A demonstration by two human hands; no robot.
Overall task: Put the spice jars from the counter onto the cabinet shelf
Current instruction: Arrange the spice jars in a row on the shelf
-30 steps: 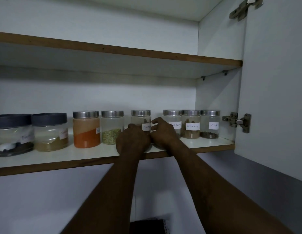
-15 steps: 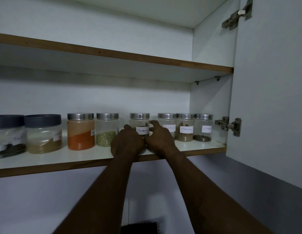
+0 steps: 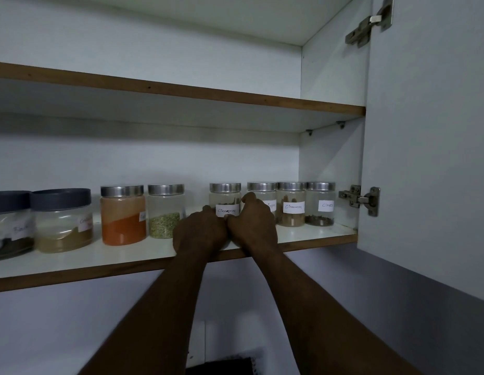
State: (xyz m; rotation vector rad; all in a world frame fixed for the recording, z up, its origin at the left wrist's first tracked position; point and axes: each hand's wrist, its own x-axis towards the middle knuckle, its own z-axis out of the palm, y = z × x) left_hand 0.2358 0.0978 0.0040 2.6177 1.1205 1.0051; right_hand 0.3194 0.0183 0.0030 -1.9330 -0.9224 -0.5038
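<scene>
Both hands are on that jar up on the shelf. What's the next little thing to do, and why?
Probably loosen both hands and draw them back. The held cinnamon jar stands upright on the lower shelf, label forward, in the row between the green herb jar and the pepper jar, with the left hand and right hand curled round its lower half.

The shelf [image 3: 311, 235] is glossy white with a raw wood front edge; clear jars [image 3: 319, 205] carry brushed metal lids [image 3: 320, 186] and paper labels [image 3: 325, 205].
</scene>
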